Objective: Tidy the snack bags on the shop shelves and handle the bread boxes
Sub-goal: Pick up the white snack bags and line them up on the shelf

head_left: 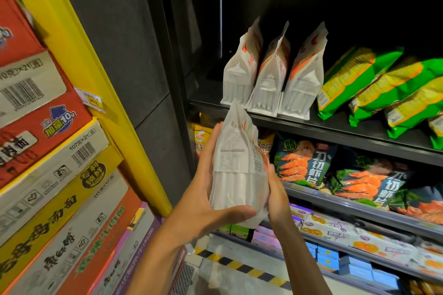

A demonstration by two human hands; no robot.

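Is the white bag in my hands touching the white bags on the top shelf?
Apart. The head view shows the held bag below and in front of the shelf edge, with the shelved bags standing behind.

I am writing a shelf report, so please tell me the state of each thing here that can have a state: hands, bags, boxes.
Left hand: grips the held white bag.
Right hand: grips the same bag.
Held white bag: off the shelf, upright, sealed.
Three white bags: standing on the top shelf.
Green bags: lying tilted.
Shrimp bags: leaning, fronts out.
Cartons: stacked, closed.

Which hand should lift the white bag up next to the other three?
Probably the left hand: it cradles the white bag underneath, while the right hand only steadies its side.
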